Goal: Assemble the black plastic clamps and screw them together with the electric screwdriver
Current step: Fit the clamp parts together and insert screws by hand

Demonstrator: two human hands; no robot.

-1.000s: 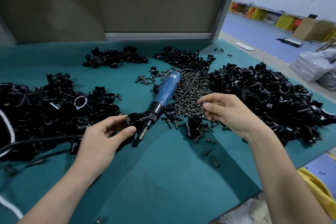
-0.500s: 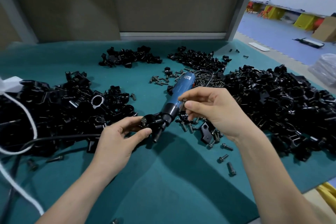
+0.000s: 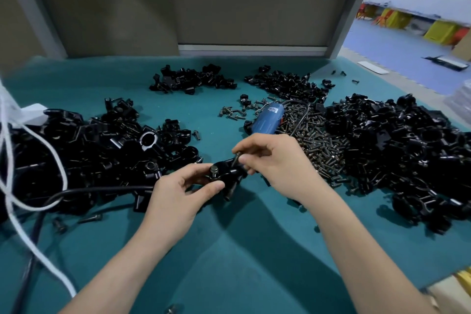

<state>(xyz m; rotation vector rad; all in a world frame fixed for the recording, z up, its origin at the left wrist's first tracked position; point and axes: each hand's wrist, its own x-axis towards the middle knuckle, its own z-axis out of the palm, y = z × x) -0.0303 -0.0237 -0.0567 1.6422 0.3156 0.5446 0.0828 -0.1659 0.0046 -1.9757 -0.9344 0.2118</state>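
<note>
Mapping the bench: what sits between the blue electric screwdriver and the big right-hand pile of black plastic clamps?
Head view: a heap of dark metal screws fills it, crossed by a black cord.

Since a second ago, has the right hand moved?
Yes. Right hand, pinching a screw, went left from the screw pile, across the screwdriver, to the clamp in the left hand.

Clamp piles (image 3: 407,150) flank; near mat (image 3: 229,262) free.

Left hand (image 3: 173,201): clamp (image 3: 224,175); right hand (image 3: 277,168): screw (image 3: 236,157)
</note>
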